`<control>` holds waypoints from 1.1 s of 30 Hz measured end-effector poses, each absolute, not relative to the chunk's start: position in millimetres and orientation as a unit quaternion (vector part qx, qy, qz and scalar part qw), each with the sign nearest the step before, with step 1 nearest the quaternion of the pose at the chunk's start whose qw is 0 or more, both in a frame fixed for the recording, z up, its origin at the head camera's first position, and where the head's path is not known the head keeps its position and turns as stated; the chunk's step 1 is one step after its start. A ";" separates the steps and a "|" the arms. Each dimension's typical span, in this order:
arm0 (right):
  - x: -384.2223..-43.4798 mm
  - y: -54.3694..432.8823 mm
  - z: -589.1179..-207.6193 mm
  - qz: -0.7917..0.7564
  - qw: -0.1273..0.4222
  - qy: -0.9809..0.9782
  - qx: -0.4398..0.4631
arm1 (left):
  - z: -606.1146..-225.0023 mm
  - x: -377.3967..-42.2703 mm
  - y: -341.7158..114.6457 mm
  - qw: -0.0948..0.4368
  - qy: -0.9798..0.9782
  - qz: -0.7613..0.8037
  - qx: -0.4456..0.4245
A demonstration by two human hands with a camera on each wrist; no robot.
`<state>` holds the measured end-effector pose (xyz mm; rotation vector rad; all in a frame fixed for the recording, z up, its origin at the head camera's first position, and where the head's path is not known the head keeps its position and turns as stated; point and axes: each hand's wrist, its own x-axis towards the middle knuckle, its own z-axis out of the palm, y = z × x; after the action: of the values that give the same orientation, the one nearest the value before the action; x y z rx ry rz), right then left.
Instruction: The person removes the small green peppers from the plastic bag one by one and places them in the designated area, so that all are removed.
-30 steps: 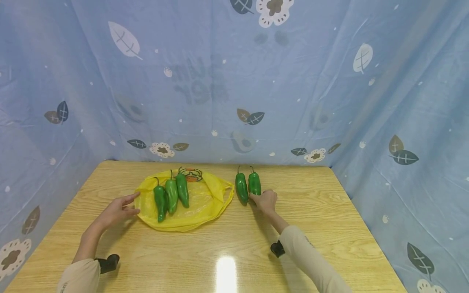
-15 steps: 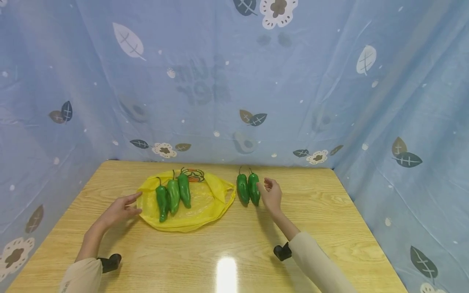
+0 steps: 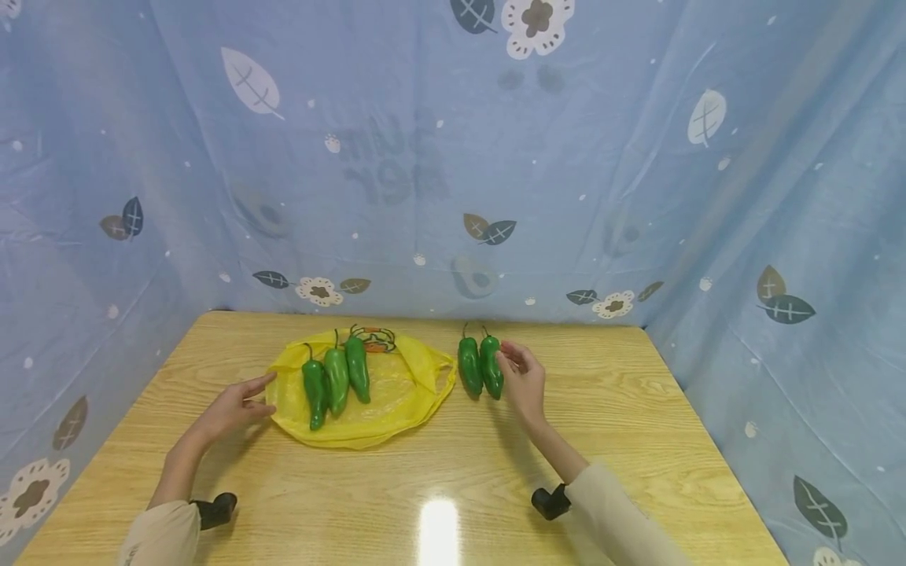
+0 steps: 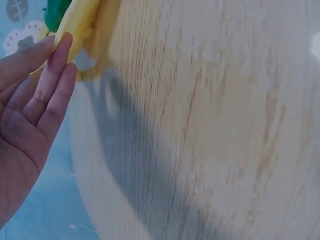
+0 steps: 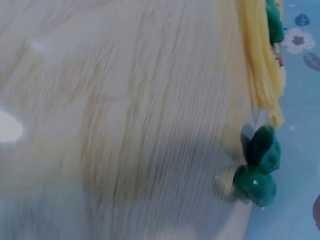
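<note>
Three green chili peppers lie side by side on a flattened yellow plastic bag (image 3: 382, 409): left (image 3: 314, 393), middle (image 3: 336, 381) and right (image 3: 357, 369). Two more peppers, the left one (image 3: 469, 366) and the right one (image 3: 490, 365), lie on bare wood beyond the bag's right end. At the bag's left edge, my left hand (image 3: 230, 410) has fairly straight fingers, whose tips meet the yellow plastic in the left wrist view. Just beside the rightmost pepper, my right hand (image 3: 524, 387) hovers with relaxed, parted fingers, holding nothing. Only a sliver of it shows in the right wrist view.
The wooden table (image 3: 340, 503) carries a bright light reflection near its front. Behind and along the sides hangs a blue patterned curtain (image 3: 396, 157). A black wrist mount sits under each forearm, left (image 3: 215, 511) and right (image 3: 550, 501).
My right hand has let go of the rightmost pepper and drawn slightly right; that pepper now lies alongside its neighbour. My left hand keeps its place at the bag's edge.
</note>
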<state>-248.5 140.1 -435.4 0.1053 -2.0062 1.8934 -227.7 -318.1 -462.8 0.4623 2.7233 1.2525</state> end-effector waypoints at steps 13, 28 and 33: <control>-250.2 119.8 -457.7 0.702 0.180 -0.685 0.074 | -465.0 -227.7 -318.9 0.054 0.896 0.415 0.146; -222.8 87.9 -449.3 0.710 0.134 -0.681 0.118 | -465.4 -227.5 -318.3 0.051 0.901 0.405 0.146; -226.9 78.6 -466.0 0.717 0.127 -0.672 0.130 | -464.3 -227.4 -317.5 0.048 0.901 0.406 0.147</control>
<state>-226.9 78.6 -466.0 0.3796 -1.9566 2.0880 -227.4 -317.5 -464.3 0.4489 2.7455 1.2374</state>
